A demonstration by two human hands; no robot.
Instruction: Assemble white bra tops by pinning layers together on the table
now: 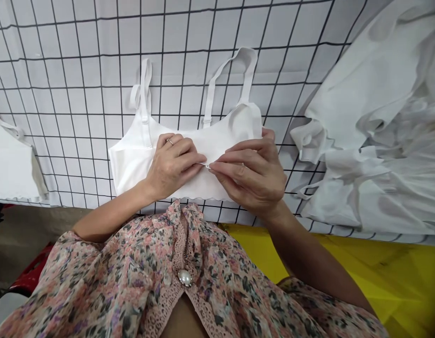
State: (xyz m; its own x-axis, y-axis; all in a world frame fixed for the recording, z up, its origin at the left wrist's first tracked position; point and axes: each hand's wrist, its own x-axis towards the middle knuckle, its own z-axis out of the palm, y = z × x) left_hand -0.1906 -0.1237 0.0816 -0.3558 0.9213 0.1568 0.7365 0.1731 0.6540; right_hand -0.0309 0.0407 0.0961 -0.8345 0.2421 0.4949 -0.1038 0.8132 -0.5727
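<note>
As I log remotely, left hand [171, 166]: fingers curled, holding white padded scallop-hemmed bra top [234, 124].
Right hand [250, 173]: nearly closed, pinching its centre.

Through the head camera I see a smooth, matt cloth bra [182, 162], a thin metal ring [170, 141], a glossy pearl button [184, 278], a sheer floral blouse [108, 277] and shiny yellow plastic [389, 277].

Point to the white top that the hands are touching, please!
It's the middle one, the white strappy top: the left hand and right hand are both on its front. The other white top sits at the left edge, with no hands on it.
</note>
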